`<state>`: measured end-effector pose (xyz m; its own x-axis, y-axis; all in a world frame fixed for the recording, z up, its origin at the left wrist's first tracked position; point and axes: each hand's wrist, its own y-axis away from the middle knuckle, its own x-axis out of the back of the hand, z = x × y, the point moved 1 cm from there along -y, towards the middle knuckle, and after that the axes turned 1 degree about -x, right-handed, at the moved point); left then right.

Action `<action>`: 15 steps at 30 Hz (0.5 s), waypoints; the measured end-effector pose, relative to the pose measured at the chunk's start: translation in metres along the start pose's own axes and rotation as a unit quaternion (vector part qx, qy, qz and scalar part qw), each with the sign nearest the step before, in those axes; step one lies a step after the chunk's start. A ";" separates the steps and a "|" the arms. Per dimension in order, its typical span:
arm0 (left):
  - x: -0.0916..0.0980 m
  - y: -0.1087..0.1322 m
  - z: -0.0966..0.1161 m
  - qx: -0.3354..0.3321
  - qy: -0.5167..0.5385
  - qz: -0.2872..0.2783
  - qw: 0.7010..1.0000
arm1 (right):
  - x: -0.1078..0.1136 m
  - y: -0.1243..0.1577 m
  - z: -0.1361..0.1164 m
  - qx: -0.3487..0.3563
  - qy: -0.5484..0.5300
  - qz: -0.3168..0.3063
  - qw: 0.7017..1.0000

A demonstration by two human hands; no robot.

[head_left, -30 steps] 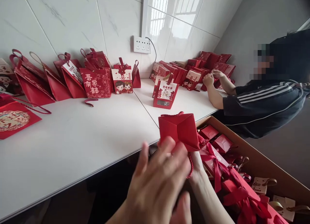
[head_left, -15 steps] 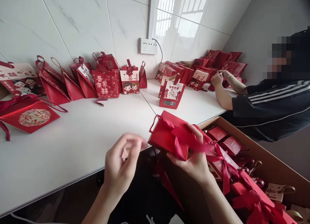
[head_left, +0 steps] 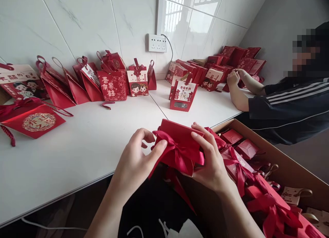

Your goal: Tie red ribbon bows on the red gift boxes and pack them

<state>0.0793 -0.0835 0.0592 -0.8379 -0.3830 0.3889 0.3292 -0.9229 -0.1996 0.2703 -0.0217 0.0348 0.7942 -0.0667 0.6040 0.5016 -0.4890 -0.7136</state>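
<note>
A red gift box [head_left: 180, 130] with a satin ribbon bow [head_left: 176, 149] is held just in front of the white table's edge. My right hand [head_left: 212, 159] grips its right side, fingers over the top edge and thumb underneath. At the left end of the bow, my left hand [head_left: 140, 159] pinches a ribbon loop between thumb and fingers. The box's underside is hidden from me. Close to my right forearm, more red boxes with ribbon bows [head_left: 238, 162] lie in a cardboard carton [head_left: 288, 159].
Several red gift boxes with handles [head_left: 111, 85] stand along the tiled wall on the white table [head_left: 84, 142]. A boxy bag with a window [head_left: 183, 95] stands mid-table. On the right, another person's hands [head_left: 235, 76] are near more boxes. A power strip [head_left: 156, 43] is on the wall.
My left hand has moved right and taken hold of the ribbon. The box has turned slightly in my right hand, so the bow faces me more.
</note>
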 end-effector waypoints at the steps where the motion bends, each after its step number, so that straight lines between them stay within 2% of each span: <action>1: -0.003 0.002 0.000 -0.002 -0.005 0.007 1.000 | 0.001 0.000 0.000 0.002 0.002 0.001 1.000; 5: -0.013 0.010 0.001 -0.013 0.051 0.052 0.997 | 0.003 0.000 0.001 0.009 0.004 0.003 1.000; 9: -0.021 0.018 -0.003 -0.043 0.063 0.065 0.995 | 0.004 0.000 0.000 0.005 -0.009 -0.004 1.000; 12: -0.023 0.019 -0.009 -0.043 0.051 0.053 0.996 | 0.005 0.001 0.001 0.013 -0.021 -0.006 1.000; 15: -0.019 0.017 -0.019 -0.030 0.076 0.007 0.997 | 0.007 0.002 0.004 0.019 -0.020 -0.014 1.000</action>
<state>0.0923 -0.0912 0.0311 -0.8914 -0.3808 0.2458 0.3182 -0.9120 -0.2589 0.2781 -0.0199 0.0357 0.7925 -0.0181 0.6096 0.5359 -0.4566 -0.7102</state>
